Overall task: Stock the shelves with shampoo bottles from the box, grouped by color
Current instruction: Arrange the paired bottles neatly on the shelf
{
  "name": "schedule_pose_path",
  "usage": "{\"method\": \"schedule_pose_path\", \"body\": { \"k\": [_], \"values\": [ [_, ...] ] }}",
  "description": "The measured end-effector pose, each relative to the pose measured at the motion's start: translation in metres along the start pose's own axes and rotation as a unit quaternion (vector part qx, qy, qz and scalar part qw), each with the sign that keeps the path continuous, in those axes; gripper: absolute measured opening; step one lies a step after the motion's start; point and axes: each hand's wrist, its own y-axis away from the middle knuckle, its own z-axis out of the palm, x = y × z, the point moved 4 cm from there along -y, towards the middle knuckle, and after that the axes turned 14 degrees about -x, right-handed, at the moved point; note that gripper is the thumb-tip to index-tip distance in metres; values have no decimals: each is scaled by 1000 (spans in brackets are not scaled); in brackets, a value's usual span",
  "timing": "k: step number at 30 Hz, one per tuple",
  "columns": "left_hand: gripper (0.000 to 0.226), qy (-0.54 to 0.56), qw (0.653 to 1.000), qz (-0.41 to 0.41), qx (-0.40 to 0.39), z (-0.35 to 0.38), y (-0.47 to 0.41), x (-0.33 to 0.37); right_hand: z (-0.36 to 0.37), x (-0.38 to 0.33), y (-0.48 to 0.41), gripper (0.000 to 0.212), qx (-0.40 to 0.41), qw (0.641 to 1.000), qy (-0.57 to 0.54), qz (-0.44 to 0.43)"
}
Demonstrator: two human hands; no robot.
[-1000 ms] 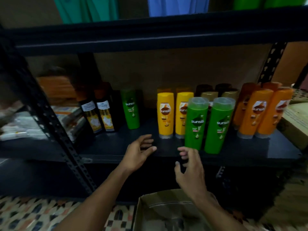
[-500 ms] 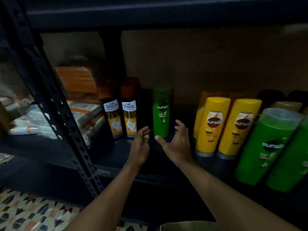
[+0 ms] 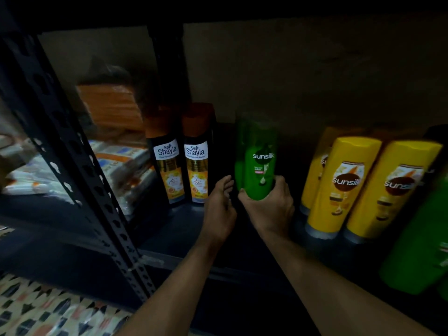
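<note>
light: dim | wall (image 3: pixel 315 69): brown | floor (image 3: pixel 36 309): patterned tiles

Premises appear to be a small retail shop or its stockroom. Evidence: a dark slotted-angle metal rack, its perforated upright (image 3: pixel 80 180) typical of shop shelving, carrying branded toiletries faced outward in rows on the shelf board (image 3: pixel 169 259). Two dark bottles labelled "Safi Shayla" (image 3: pixel 180 163) stand side by side; yellow "sunsilk" bottles (image 3: pixel 363 187) are grouped together. The neighbouring bay holds stacked packaged goods (image 3: pixel 121 163), blurred, possibly boxed tubes. Patterned tile flooring (image 3: pixel 36 309) lies below. Lighting is dim.
</note>
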Motion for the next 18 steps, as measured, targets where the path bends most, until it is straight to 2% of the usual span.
{"method": "schedule_pose_path", "body": {
  "k": [3,6,9,15,18],
  "values": [
    [47,-3,1000,-4,20,1,-12,1,-9,6,5,67,8,1000,-8,5],
    [60,50,998,-32,18,4,-26,-1,-14,10,9,67,15,1000,-11,8],
    [70,56,998,-41,4,8,-37,2,-16,12,10,67,24,999,-30,8],
    [53,38,997,-73,15,12,-59,9,-17,15,9,72,35,998,-48,20],
    [53,14,997,-76,7,11,-55,13,-18,16,8,72,40,998,-52,26]
  ]
}}
